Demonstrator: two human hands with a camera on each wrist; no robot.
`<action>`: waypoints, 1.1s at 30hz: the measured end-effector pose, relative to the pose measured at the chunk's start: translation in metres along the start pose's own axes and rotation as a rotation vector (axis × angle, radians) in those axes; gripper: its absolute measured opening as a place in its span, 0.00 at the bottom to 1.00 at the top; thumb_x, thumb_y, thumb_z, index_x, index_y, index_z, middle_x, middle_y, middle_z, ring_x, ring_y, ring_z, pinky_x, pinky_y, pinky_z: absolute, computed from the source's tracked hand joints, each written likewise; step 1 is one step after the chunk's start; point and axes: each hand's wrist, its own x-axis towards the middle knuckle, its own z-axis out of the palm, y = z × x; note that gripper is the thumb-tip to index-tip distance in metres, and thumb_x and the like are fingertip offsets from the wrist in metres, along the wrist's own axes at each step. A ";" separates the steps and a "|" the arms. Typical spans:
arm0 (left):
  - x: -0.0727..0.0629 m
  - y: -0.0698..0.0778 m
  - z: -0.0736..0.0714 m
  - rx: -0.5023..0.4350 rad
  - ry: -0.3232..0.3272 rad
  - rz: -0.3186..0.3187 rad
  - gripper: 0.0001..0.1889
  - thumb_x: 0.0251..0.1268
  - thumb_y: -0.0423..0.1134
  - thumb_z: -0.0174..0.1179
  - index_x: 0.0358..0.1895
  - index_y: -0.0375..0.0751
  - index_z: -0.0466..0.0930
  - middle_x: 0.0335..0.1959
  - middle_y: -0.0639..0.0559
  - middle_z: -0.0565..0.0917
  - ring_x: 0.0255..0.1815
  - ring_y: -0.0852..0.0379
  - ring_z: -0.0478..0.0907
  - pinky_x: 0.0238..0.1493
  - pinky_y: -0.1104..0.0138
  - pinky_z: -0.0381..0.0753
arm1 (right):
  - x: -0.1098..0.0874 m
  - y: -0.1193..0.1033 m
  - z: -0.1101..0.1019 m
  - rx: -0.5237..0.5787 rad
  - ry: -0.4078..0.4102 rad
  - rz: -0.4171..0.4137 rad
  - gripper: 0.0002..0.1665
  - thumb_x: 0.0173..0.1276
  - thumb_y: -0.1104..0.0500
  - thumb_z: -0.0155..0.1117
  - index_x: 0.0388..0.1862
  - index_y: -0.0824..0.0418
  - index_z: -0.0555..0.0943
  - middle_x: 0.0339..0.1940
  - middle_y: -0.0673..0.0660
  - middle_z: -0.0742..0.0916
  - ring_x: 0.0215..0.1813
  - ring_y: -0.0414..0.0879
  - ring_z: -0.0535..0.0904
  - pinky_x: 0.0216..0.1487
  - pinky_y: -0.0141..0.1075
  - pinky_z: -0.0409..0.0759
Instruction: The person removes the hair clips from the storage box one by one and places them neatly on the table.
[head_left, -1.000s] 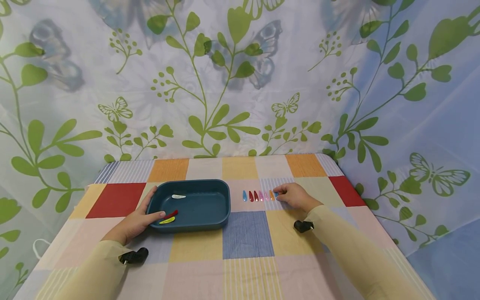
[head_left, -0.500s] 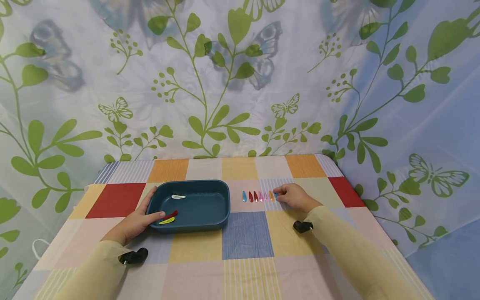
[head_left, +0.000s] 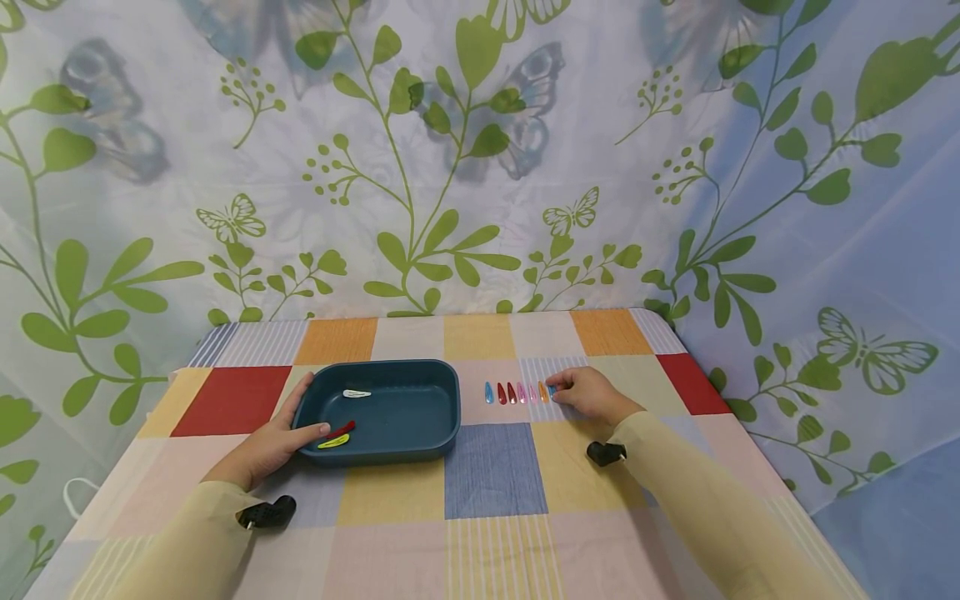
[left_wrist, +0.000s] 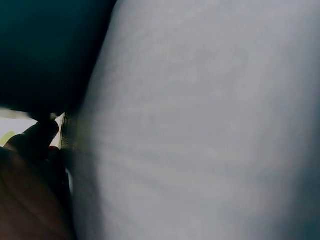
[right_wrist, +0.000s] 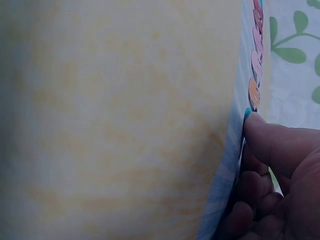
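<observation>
My left hand [head_left: 272, 442] holds the near left corner of a dark teal tray [head_left: 420, 455], thumb over the rim and fingers along the outer left wall. Inside lie a white hair clip [head_left: 357, 393], a red hair clip [head_left: 343, 430] and a yellow hair clip [head_left: 334, 442]. Right of the tray is a row of snap hair clips: a blue clip [head_left: 489, 392], red clips [head_left: 502, 393], pink clips [head_left: 522, 392] and an orange clip [head_left: 543, 392]. At the row's right end, my right hand [head_left: 592, 393] pinches another blue hair clip [right_wrist: 247, 113], mostly covered by the thumb.
A patchwork cloth [head_left: 495, 471] covers the table. Behind it hangs a curtain [head_left: 450, 183] with leaves and butterflies, which continues along the right side. A white cable loop [head_left: 73, 497] shows at the left edge.
</observation>
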 end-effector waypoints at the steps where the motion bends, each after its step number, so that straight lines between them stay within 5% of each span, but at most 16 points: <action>1: 0.000 0.000 0.000 -0.002 0.001 -0.001 0.59 0.72 0.54 0.66 0.83 0.74 0.19 0.87 0.32 0.29 0.82 0.21 0.36 0.69 0.35 0.76 | 0.000 0.000 0.000 0.001 0.000 0.001 0.19 0.73 0.62 0.69 0.61 0.62 0.87 0.45 0.54 0.87 0.46 0.46 0.77 0.51 0.38 0.77; 13: 0.000 -0.001 0.000 -0.002 0.004 0.001 0.60 0.72 0.54 0.66 0.85 0.68 0.21 0.87 0.32 0.32 0.83 0.24 0.35 0.70 0.36 0.75 | 0.001 0.000 0.002 -0.021 -0.001 -0.014 0.19 0.73 0.62 0.69 0.61 0.62 0.87 0.44 0.54 0.88 0.46 0.45 0.77 0.50 0.37 0.77; 33: 0.000 0.003 0.001 0.023 0.009 -0.031 0.60 0.71 0.58 0.66 0.83 0.76 0.19 0.87 0.33 0.30 0.83 0.21 0.36 0.72 0.31 0.69 | 0.003 -0.002 -0.010 -0.024 -0.045 -0.048 0.17 0.71 0.62 0.68 0.58 0.62 0.87 0.45 0.58 0.87 0.43 0.47 0.76 0.43 0.36 0.75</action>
